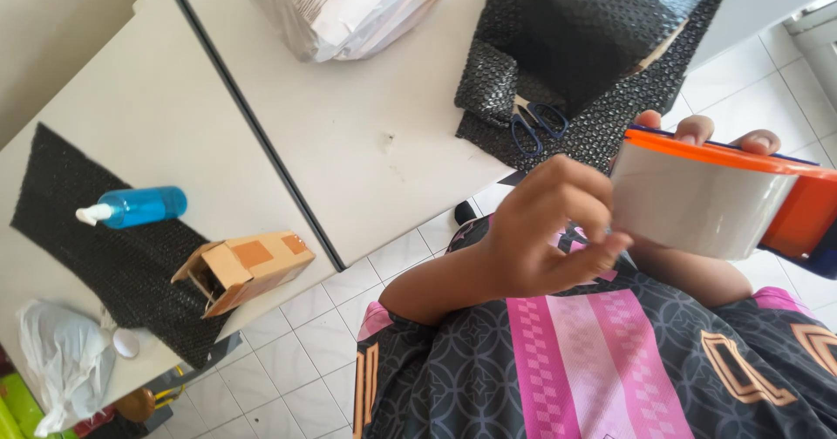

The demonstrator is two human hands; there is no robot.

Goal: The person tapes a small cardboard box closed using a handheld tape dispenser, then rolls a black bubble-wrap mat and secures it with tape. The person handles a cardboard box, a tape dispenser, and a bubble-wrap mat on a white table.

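We pick at the tape roll's edge

Our right hand (724,138) grips the orange tape dispenser (728,197) near us, steadying it; our left hand (545,230) pinches at the roll's face; scissors (536,125) lie on the table (366,142).

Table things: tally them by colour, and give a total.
Black: 2, bubble wrap sheet and bubble wrap pile
Blue: 2, pump bottle and scissors
Brown: 1, cardboard box
White: 2, bag and bag
Total: 7
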